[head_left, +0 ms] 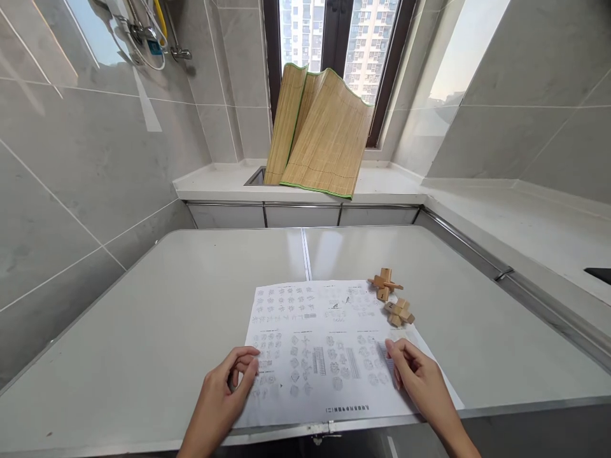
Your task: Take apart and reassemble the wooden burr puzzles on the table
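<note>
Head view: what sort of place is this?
Likely a small kitchen or utility area in an apartment, though I can't tell which: tiled wall, pipework with hoses, and a white counter below a window.

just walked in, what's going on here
A person has both bare hands over a printed sheet on the table. The left hand rests by its left edge, the right hand by its right side, both loosely curled and seemingly holding nothing. Two wooden puzzles, one marked 1 and another marked 2, sit at the sheet's far right corner, beyond the right hand, with pieces crossed together.
</note>
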{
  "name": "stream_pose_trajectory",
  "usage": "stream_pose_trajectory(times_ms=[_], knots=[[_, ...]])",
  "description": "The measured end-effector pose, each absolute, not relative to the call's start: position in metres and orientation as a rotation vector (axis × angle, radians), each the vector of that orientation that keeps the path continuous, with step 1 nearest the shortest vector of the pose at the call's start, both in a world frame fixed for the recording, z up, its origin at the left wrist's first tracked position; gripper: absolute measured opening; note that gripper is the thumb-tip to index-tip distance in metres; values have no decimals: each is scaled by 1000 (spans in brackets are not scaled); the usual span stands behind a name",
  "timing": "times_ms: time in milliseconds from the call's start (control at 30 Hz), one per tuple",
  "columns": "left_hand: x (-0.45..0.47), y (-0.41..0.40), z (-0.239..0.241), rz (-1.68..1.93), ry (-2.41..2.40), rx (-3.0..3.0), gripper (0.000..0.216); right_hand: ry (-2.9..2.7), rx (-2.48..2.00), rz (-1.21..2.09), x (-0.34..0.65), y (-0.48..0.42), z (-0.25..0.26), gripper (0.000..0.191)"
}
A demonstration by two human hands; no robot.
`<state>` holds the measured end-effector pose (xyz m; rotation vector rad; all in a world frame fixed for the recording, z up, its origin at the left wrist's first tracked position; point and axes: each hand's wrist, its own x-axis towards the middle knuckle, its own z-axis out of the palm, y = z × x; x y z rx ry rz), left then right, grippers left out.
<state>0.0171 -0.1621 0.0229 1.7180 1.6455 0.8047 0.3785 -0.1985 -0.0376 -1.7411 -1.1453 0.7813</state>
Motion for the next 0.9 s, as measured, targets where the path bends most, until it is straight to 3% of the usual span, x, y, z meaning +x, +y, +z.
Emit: stream_pose_trajectory(times_ms=[900], knots=[[16, -166, 21, 805, 1652, 1776, 45, -1192, -1689, 801, 377, -201, -28, 53]])
